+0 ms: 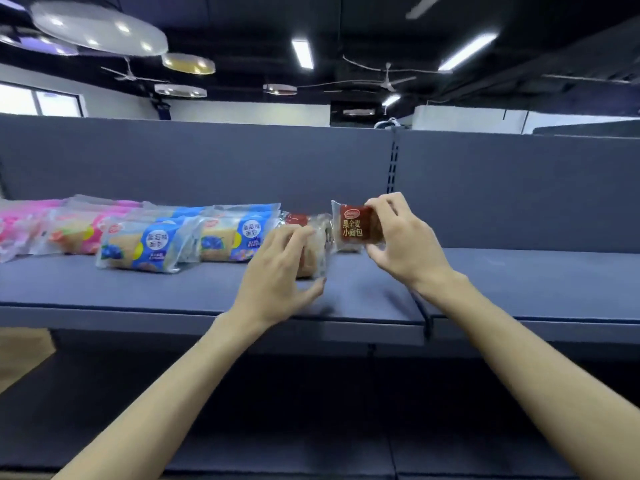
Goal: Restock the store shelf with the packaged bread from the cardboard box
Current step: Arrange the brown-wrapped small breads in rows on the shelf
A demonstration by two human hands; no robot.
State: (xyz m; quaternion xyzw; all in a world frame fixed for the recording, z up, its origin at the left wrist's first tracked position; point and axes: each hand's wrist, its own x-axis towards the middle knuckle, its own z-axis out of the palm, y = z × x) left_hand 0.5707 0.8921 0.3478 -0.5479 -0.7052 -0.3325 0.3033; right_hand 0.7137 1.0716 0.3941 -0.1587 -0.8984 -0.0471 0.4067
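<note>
Left hand (277, 275): forearm extended forward, fingers curled in a grip.
Right hand (405, 237): raised, thumb and fingers pinching.

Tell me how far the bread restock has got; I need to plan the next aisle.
Done: pink packs and blue packs already lie in a row on the shelf. In hand: the right hand pinches a brown pack, and the left hand holds another pack on the shelf beside the blue ones. Left: the shelf's right stretch is bare; the box is out of view, so remaining stock is unknown.
</note>
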